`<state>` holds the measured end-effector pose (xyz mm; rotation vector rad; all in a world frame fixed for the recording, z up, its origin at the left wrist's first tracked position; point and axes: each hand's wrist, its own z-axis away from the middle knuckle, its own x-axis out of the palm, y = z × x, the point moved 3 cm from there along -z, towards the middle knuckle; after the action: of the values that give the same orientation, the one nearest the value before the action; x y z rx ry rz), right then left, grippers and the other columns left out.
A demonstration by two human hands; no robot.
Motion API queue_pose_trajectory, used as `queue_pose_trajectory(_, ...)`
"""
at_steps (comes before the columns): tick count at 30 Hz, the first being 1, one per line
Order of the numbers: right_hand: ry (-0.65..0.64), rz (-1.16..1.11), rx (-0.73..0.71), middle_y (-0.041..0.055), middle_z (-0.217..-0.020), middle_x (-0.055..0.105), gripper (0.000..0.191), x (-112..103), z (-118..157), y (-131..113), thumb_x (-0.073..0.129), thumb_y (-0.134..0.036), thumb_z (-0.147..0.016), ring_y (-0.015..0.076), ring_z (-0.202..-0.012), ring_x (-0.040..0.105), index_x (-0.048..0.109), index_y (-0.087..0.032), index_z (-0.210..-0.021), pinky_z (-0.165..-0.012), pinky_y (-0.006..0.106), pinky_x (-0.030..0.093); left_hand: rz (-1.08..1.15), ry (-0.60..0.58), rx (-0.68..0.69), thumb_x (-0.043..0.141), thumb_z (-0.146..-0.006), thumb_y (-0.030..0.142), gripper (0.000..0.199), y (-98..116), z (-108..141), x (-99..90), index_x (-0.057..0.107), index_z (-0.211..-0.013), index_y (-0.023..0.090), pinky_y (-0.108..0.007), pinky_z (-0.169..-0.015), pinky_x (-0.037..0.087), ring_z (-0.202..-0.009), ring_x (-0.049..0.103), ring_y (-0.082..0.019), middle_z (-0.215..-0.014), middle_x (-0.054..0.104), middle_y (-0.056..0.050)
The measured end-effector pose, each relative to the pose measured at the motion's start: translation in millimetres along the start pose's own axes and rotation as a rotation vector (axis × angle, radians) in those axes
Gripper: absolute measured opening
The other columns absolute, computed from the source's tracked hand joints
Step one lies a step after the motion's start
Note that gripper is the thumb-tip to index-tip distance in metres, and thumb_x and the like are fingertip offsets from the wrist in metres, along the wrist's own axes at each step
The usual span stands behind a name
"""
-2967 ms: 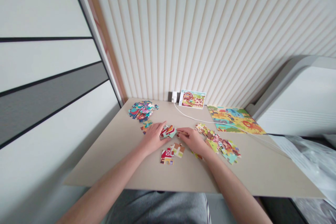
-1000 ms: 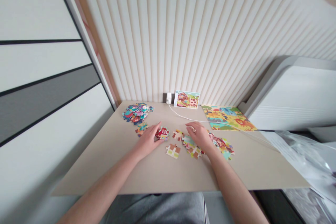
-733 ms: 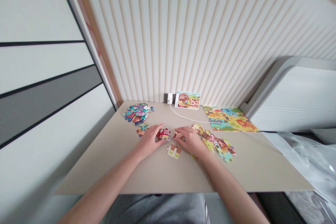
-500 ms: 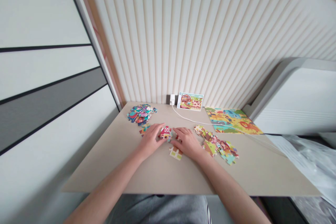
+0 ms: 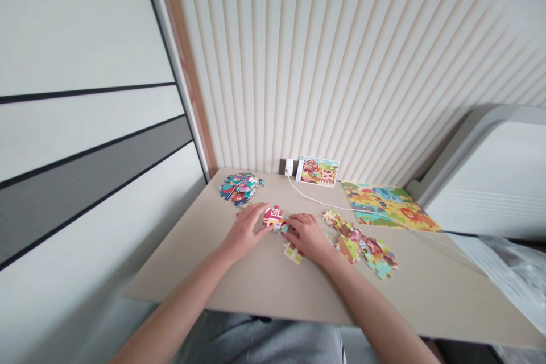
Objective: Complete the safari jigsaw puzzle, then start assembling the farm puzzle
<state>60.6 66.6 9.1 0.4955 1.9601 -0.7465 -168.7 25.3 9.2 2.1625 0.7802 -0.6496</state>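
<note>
Left of the farm picture card [image 5: 318, 171], both hands [image 5: 244, 231] [image 5: 307, 235] pinch the barn pieces [image 5: 273, 216]; uneven finger pressure could buckle their joint.

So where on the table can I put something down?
The table is bare left of the left forearm, between both forearms towards the front edge, and right of the right forearm, in front of the loose puzzle pile. It's crowded between the hands, around the red barn pieces, and right of the right hand.
</note>
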Motion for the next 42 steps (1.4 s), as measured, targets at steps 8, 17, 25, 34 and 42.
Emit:
queue_pose_trajectory(8, 0.079, -0.104, 0.140, 0.0123, -0.138, 0.067, 0.059, -5.8, 10.5, 24.5, 0.069, -0.026, -0.089, 0.0300, -0.127, 0.062, 0.056, -0.025, -0.146, -0.108, 0.050, 0.047, 0.261, -0.156, -0.148, 0.064, -0.096, 0.034, 0.051, -15.0, 32.2, -32.8, 0.053, -0.145, 0.027, -0.043, -0.107, 0.053, -0.119, 0.067, -0.024, -0.139, 0.065, -0.010)
queue_pose_trajectory(17, 0.111, -0.310, 0.168, 0.0117, -0.138, 0.065, 0.063, -6.2, 16.4, 33.5, 0.060, -0.014, -0.087, 0.0263, -0.121, 0.065, 0.053, -0.025, -0.148, -0.107, 0.048, 0.051, 0.425, -0.558, -0.144, 0.056, -0.096, 0.022, 0.048, 9.4, 35.9, -10.1, 0.059, -0.143, 0.031, -0.034, -0.103, 0.054, -0.117, 0.069, -0.021, -0.134, 0.070, -0.004)
queue_pose_trajectory(25, 0.126, -0.499, 0.160, 0.0098, -0.148, 0.059, 0.059, -10.7, 13.7, 27.9, 0.053, -0.008, -0.082, 0.0191, -0.106, 0.070, 0.065, -0.027, -0.136, -0.093, 0.038, 0.059, 0.215, -0.482, 0.019, 0.065, -0.098, 0.030, 0.034, 6.2, 34.7, -3.8, 0.067, -0.132, 0.033, -0.041, -0.106, 0.051, -0.120, 0.066, -0.024, -0.124, 0.073, -0.006)
queue_pose_trajectory(34, -0.015, -0.619, 0.053, 0.0071, -0.137, 0.069, 0.050, -20.4, 10.2, -5.5, 0.048, -0.006, -0.084, 0.0219, -0.119, 0.068, 0.074, -0.026, -0.122, -0.093, 0.036, 0.058, -0.014, -0.185, -0.009, 0.056, -0.102, 0.027, 0.015, -9.5, 31.2, -4.8, 0.069, -0.108, 0.025, -0.043, -0.097, 0.051, -0.100, 0.067, -0.024, -0.100, 0.073, -0.005)
queue_pose_trajectory(42, -0.175, -0.430, -0.213, 0.0066, -0.146, 0.063, 0.046, -2.7, 8.7, -30.7, 0.054, -0.012, -0.095, 0.0220, -0.132, 0.060, 0.067, -0.028, -0.136, -0.114, 0.042, 0.047, -0.016, -0.183, 0.015, 0.054, -0.102, 0.031, 0.025, 4.0, 31.9, -13.1, 0.064, -0.124, 0.025, -0.045, -0.108, 0.046, -0.111, 0.065, -0.025, -0.112, 0.072, -0.007)
